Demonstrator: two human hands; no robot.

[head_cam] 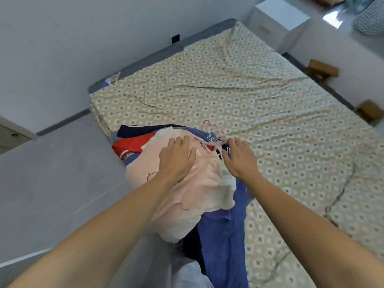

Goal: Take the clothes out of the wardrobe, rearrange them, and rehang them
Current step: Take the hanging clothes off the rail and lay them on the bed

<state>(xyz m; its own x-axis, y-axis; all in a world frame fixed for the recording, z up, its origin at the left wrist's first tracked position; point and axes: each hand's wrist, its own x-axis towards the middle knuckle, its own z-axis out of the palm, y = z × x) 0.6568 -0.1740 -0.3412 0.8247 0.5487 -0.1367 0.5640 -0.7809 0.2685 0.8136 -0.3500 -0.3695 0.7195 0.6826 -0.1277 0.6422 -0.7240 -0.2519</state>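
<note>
Removal appears complete: the clothes pile (187, 183), hangers (214, 132) attached, lies at lower centre on the bed (270, 100) edge, left hand (176, 161) pressing flat on it, right hand (239, 159) fingers curled at the hangers, grasp indeterminate; sorting and rehanging outstanding.

The bed sheet (239, 94) is matt, creased printed cloth. The pink garment (199, 183) looks soft and slightly fuzzy; the blue garment (224, 235) is matt woven cloth. The nightstand (280, 19) is smooth and glossy white. The stools (322, 69) look wooden.
</note>
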